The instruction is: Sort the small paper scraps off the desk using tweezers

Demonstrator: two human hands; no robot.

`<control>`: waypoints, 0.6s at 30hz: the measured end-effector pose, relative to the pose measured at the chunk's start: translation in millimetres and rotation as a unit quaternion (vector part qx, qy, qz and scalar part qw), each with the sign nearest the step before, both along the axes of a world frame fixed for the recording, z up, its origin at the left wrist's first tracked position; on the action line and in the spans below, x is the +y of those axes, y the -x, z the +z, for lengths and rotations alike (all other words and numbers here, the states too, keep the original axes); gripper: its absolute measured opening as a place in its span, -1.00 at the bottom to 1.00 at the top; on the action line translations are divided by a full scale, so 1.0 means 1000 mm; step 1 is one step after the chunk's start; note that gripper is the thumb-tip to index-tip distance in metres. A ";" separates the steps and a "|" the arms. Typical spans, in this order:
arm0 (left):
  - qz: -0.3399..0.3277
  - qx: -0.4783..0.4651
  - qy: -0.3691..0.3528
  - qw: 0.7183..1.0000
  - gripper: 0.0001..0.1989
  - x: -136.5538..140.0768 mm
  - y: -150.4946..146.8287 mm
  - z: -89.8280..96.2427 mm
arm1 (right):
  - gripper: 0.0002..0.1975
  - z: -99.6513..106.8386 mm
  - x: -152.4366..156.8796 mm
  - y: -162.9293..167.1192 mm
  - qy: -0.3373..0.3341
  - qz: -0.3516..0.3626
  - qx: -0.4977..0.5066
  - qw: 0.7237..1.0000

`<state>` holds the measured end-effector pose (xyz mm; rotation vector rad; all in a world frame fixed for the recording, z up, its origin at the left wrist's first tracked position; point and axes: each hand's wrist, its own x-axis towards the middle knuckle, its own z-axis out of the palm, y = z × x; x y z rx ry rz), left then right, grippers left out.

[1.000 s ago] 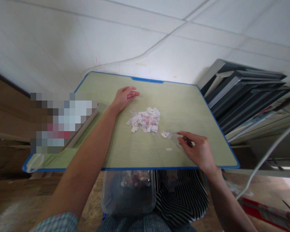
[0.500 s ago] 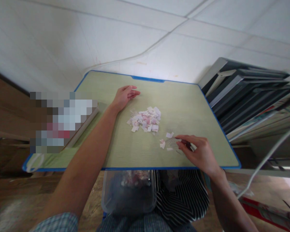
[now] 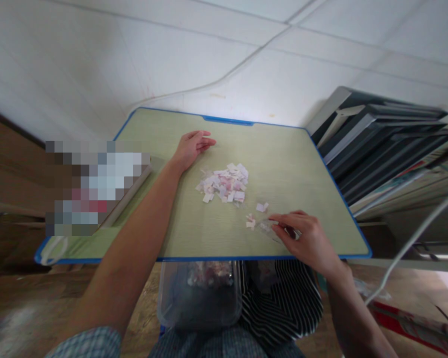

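A loose pile of small white and pinkish paper pieces (image 3: pixel 224 184) lies in the middle of the pale green folding table (image 3: pixel 283 164). My left hand (image 3: pixel 194 148) rests beyond the pile to the left, fingers stretched out and holding nothing. Near the front right, my right hand (image 3: pixel 302 233) is closed in a pinch on a small clear plastic bag (image 3: pixel 268 227); a printed mark shows on the plastic. What the bag contains is hard to make out. Two little groups of paper pieces (image 3: pixel 250 222) lie just left of the fingertips.
A blurred-out box or book (image 3: pixel 129 194) sits at the table's left. Below the front edge are a clear plastic bin (image 3: pixel 199 311) with small pieces inside and a black striped cloth (image 3: pixel 294 303). Dark folders (image 3: pixel 388 144) lean at the right, by a white cable (image 3: pixel 414 248).
My right hand has shifted slightly down, and the clear bag has crumpled and changed shape at its fingertips. A paper piece by the bag no longer shows separately. My left hand stays put.
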<state>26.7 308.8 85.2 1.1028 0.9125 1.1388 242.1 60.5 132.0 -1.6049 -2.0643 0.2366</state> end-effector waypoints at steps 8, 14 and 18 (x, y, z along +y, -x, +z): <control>-0.002 -0.002 0.004 1.000 -0.76 0.002 0.000 -0.001 | -0.78 0.003 -0.006 -0.018 0.004 -0.041 -0.009 0.999; 0.001 -0.003 0.005 1.000 -0.80 0.001 0.000 0.000 | -0.80 0.001 -0.006 -0.002 -0.030 -0.037 0.014 0.999; 0.003 0.000 0.004 1.000 -0.80 0.000 0.000 0.000 | -0.79 -0.002 -0.005 0.001 -0.005 -0.029 0.013 0.999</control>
